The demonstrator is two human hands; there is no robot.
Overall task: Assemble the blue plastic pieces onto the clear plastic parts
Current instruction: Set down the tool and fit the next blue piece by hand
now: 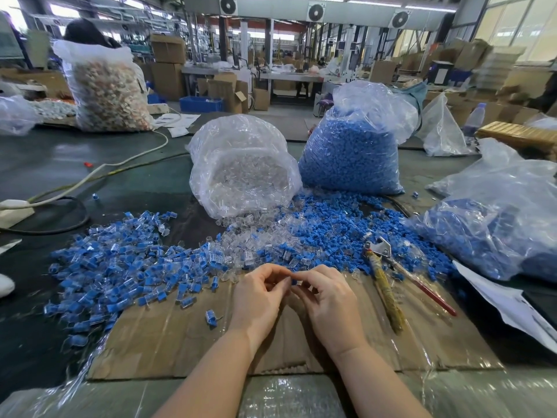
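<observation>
Both forearms come in from the bottom edge and meet over a flat sheet of cardboard [168, 336] taped to the bench. Left hand [259, 300] and right hand [328, 300] are fingertip to fingertip, curled in and pinching one small blue piece [294, 281] between them; whether a clear part is in there too, can't tell, too tiny. Off to the left sits a big spread of assembled blue-and-clear pieces [120, 267], and loose clear parts [241, 245] spill out of a tipped clear bag [241, 164] straight ahead. Loose blue pieces [331, 218] are heaped beside that, in front of a full bag of blue pieces [352, 155]. Pliers [391, 267] with a red handle lie just right of the hands, partly on the cardboard.
</observation>
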